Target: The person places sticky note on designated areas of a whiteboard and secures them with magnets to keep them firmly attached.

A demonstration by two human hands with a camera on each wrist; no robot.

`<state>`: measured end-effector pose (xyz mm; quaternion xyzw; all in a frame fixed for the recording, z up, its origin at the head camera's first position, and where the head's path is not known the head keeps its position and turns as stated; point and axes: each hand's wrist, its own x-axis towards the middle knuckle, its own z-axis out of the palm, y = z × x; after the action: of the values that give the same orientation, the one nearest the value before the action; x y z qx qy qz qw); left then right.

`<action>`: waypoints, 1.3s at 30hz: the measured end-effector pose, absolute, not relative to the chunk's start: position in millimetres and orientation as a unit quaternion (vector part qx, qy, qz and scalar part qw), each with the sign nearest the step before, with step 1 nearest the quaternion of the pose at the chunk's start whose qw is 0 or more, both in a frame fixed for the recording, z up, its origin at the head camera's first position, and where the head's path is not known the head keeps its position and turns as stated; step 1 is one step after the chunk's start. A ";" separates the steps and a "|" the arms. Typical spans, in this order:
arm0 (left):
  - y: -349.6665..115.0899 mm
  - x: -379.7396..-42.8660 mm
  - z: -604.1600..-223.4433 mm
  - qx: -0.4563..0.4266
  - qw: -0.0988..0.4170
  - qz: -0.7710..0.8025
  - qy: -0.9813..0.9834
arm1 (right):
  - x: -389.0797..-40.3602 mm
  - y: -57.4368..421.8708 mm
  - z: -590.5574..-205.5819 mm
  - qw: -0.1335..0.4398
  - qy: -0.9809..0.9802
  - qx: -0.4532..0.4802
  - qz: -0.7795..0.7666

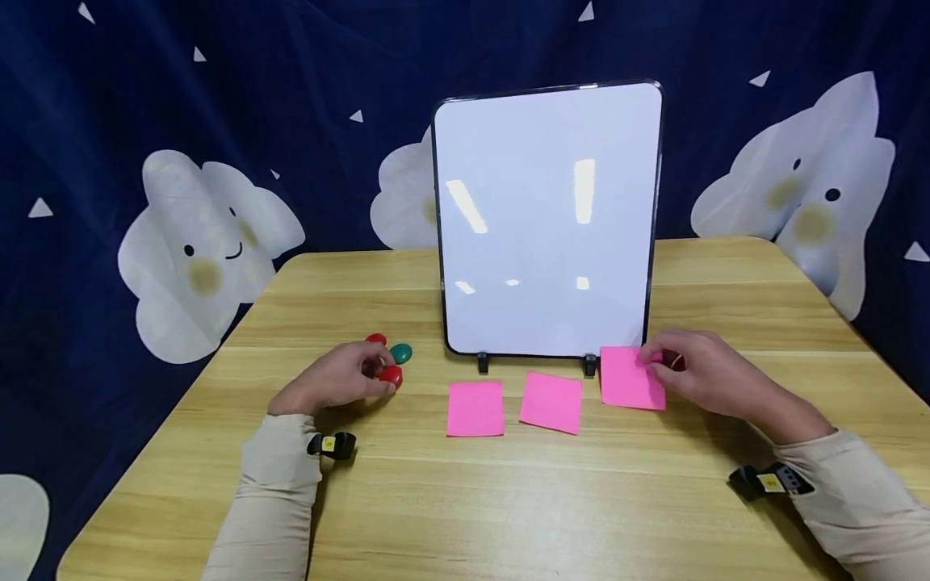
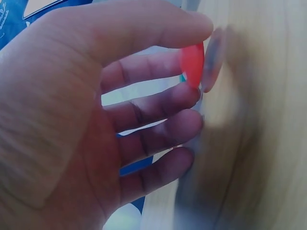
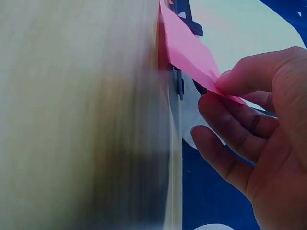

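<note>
My left hand point(image 1: 340, 376) is low over the table at the left, thumb and fingers around a glossy red round magnet point(image 1: 391, 375). In the left wrist view, the red magnet point(image 2: 193, 64) stands on edge between thumb and fingers, close to the wood. Beside those fingers lie a second red magnet point(image 1: 375, 339) and a green one point(image 1: 401, 353). On the other side, my right hand point(image 1: 701, 371) pinches a pink sticky note point(image 1: 629, 379) by its edge. That note point(image 3: 189, 50) slants up from the table in the right wrist view, its corner between thumb and fingers.
A black-framed whiteboard point(image 1: 545, 194) stands upright on small black feet point(image 1: 590, 365) at the back of the wooden table point(image 1: 508, 500). Two more pink sticky notes, a left one point(image 1: 475, 409) and a middle one point(image 1: 550, 402), lie before it. A dark blue curtain point(image 1: 327, 48) hangs behind.
</note>
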<state>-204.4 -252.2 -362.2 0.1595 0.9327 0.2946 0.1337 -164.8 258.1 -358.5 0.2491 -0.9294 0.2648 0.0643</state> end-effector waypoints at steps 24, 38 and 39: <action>-246.9 -207.9 -363.4 0.178 0.093 0.291 0.936 | -164.5 258.7 -361.8 0.106 -0.918 0.229 0.307; -242.4 -206.5 -364.5 0.189 0.031 0.276 0.942 | -165.2 258.6 -362.3 0.146 -0.899 0.234 0.339; -241.9 -206.7 -364.5 0.190 0.026 0.273 0.943 | -164.8 258.4 -361.8 0.147 -0.901 0.230 0.339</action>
<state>-206.7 -241.9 -364.5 0.1901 0.9427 0.2728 0.0255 -164.8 258.4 -361.8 0.2300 -0.9005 0.3386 0.1466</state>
